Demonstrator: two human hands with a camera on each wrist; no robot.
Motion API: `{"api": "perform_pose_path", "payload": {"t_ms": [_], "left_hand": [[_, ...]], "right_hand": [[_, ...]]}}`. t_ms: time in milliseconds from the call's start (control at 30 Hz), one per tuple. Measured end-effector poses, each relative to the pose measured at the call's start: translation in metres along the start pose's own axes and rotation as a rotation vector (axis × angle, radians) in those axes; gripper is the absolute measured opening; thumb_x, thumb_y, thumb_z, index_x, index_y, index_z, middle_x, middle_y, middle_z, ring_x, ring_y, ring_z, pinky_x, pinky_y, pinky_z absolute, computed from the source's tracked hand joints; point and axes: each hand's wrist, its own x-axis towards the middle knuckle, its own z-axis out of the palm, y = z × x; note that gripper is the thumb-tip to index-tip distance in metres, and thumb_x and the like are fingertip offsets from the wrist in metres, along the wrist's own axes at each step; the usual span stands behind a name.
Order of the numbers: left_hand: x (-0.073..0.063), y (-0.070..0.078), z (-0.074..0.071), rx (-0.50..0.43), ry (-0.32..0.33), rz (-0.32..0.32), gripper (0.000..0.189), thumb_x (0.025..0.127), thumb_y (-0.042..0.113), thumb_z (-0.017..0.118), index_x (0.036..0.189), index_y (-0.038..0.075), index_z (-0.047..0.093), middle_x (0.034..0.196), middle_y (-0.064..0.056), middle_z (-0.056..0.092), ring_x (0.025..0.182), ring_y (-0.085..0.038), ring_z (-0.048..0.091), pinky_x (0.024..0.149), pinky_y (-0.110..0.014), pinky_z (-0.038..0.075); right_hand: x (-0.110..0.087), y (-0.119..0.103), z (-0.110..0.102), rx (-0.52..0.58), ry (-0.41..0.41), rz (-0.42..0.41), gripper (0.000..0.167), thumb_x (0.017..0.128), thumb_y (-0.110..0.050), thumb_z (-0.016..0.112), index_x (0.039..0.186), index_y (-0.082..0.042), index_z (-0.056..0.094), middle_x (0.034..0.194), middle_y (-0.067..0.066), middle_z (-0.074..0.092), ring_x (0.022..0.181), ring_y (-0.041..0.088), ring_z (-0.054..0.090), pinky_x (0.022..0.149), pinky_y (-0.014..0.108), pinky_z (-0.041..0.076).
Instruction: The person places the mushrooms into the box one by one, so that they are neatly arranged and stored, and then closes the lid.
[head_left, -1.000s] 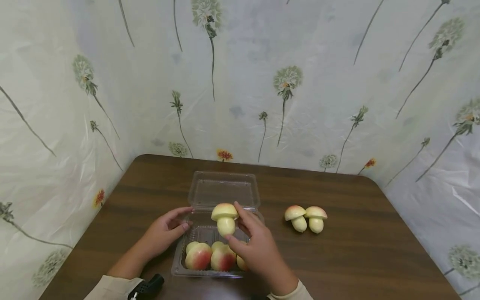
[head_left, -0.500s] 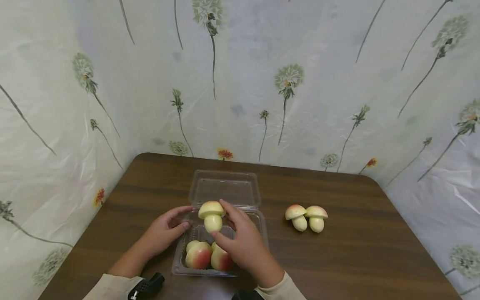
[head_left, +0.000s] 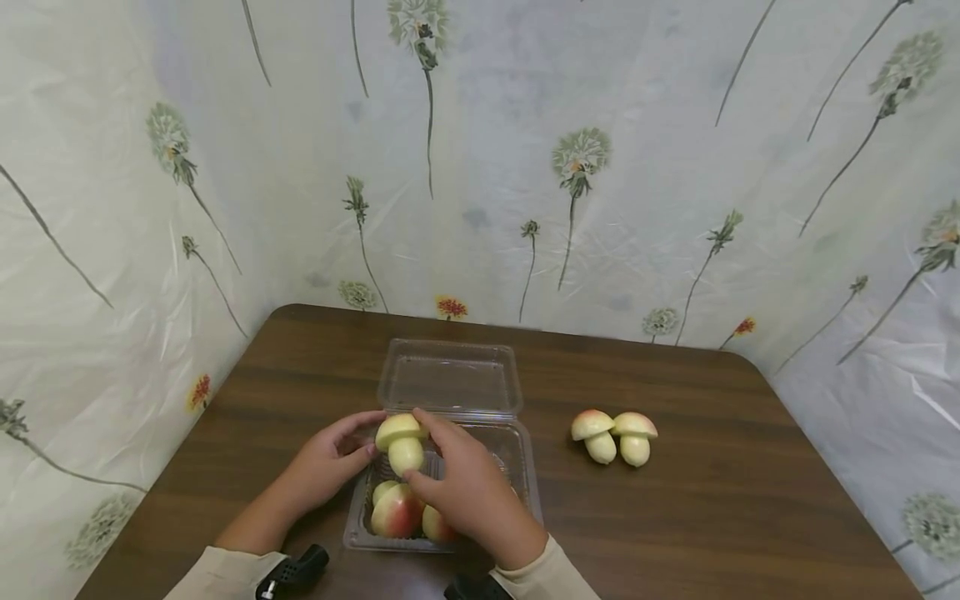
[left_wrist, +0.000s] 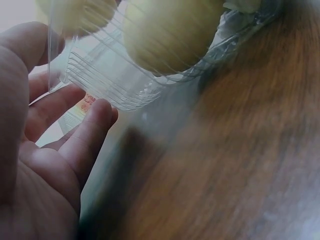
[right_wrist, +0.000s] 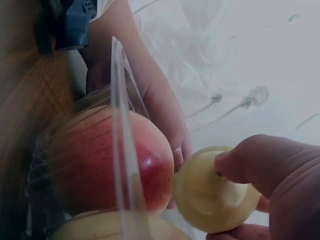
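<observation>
Brown tabletop (head_left: 675,517) carries a clear clamshell container (head_left: 517,467), lid open, left hand (head_left: 330,462) resting relaxed against its left wall. Right hand (head_left: 461,492) pinches a mushroom-shaped apple piece (head_left: 401,442) over the back-left corner. Risk: light container could skid, or cap could catch the rim and slip free, tumbling onto packed apple pieces (head_left: 397,510).

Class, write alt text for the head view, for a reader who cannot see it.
A right hand holds a mushroom over an open clear box with more mushrooms inside, while the left hand touches the box's left side. Two mushrooms lie on the brown table to the right.
</observation>
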Motion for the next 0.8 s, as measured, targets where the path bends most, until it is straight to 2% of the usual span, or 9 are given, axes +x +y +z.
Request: {"api": "perform_pose_path", "payload": {"t_ms": [133, 400, 533, 800], "left_hand": [[0.0005, 0.0002, 0.0, -0.001, -0.005, 0.01, 0.048, 0.104, 0.024, 0.068, 0.149, 0.018, 0.056, 0.153, -0.009, 0.056, 0.12, -0.025, 0.068, 0.095, -0.023, 0.055], [0.0, 0.0023, -0.0016, 0.02, -0.002, 0.04, 0.047, 0.104, 0.023, 0.068, 0.149, 0.015, 0.057, 0.152, -0.011, 0.057, 0.122, -0.024, 0.067, 0.096, -0.023, 0.055], [0.0009, 0.0017, -0.0019, 0.032, -0.001, 0.059, 0.047, 0.105, 0.024, 0.067, 0.149, 0.012, 0.056, 0.152, -0.013, 0.057, 0.126, -0.027, 0.065, 0.097, -0.023, 0.054], [-0.0009, 0.0023, -0.0011, 0.019, -0.001, 0.055, 0.046, 0.105, 0.022, 0.065, 0.149, 0.011, 0.056, 0.153, -0.013, 0.057, 0.132, -0.033, 0.061, 0.1, -0.022, 0.052]], "right_hand": [[0.0027, -0.003, 0.0014, -0.038, -0.023, 0.026, 0.075, 0.096, -0.034, 0.078, 0.161, -0.019, 0.043, 0.158, 0.001, 0.051, 0.139, 0.024, 0.056, 0.11, 0.05, 0.051], [0.0055, -0.0014, 0.0013, -0.097, -0.025, 0.056, 0.072, 0.094, -0.031, 0.077, 0.158, -0.021, 0.047, 0.156, 0.002, 0.054, 0.141, 0.024, 0.053, 0.11, 0.052, 0.049], [0.0069, 0.0002, 0.0018, -0.114, -0.03, 0.079, 0.071, 0.092, -0.031, 0.077, 0.157, -0.023, 0.048, 0.155, 0.002, 0.054, 0.141, 0.026, 0.053, 0.109, 0.054, 0.05], [0.0103, -0.0012, 0.0041, -0.156, -0.061, 0.091, 0.071, 0.092, -0.027, 0.076, 0.156, -0.02, 0.049, 0.155, 0.002, 0.055, 0.14, 0.025, 0.054, 0.109, 0.053, 0.05]]}}
